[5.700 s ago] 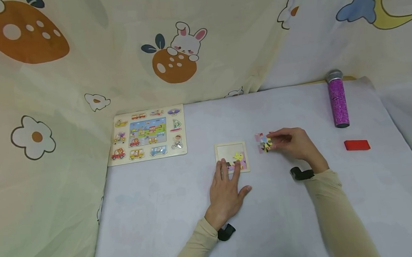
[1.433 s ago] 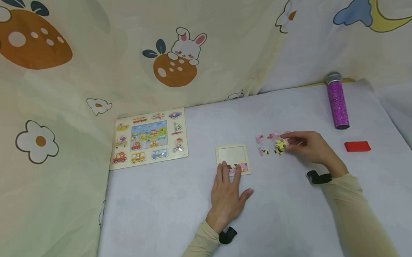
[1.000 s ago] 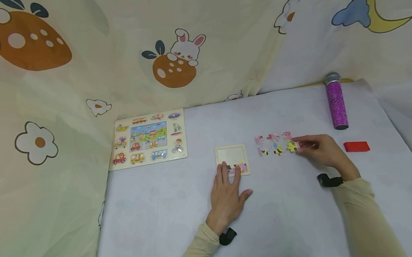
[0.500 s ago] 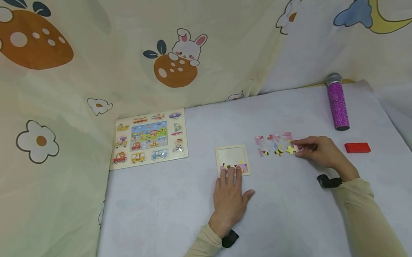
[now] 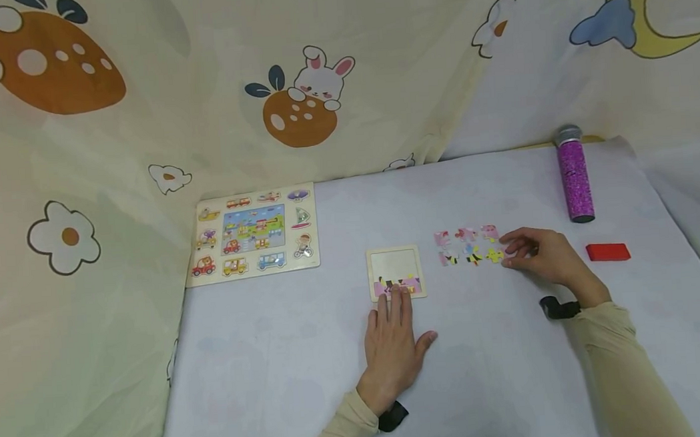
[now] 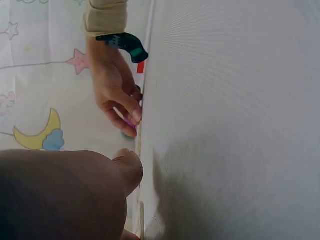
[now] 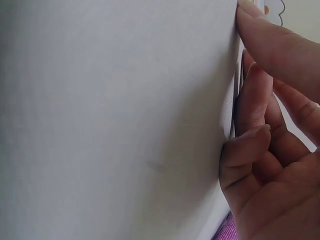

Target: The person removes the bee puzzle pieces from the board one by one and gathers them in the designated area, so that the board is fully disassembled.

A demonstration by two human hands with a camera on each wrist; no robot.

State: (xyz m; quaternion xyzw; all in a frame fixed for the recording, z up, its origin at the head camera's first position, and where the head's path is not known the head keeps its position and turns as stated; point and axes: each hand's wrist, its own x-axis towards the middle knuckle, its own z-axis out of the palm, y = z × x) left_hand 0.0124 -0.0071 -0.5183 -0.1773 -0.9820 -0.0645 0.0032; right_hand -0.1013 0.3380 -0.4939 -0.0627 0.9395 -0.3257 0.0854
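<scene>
A square wooden puzzle frame (image 5: pixel 422 274) lies mid-table, with a row of pink, yellow and dark pieces (image 5: pixel 414 284) along its near side. My left hand (image 5: pixel 393 349) lies flat, its straight fingertips resting on that row and the frame's near edge. To the right of the frame, several loose jigsaw pieces (image 5: pixel 466 235) lie in two rows. At their right end my right hand (image 5: pixel 539 255) has thumb and index finger at opposite edges of a yellow-and-pink jigsaw piece (image 5: pixel 495 256). The other right fingers (image 7: pixel 245 150) curl in; that piece is hidden in the right wrist view.
A larger vehicle puzzle board (image 5: pixel 253 264) lies at the back left. At the right stand out a purple glittery microphone (image 5: pixel 576 181) and a red block (image 5: pixel 607 252). A patterned cloth (image 5: pixel 197 87) hangs behind the white-covered table (image 5: pixel 262 357).
My right hand has moved right, spreading the gathered loose pieces into two rows. My left hand has drawn back slightly toward the frame's near edge. A yellow piece seen earliest in the frame is gone from it.
</scene>
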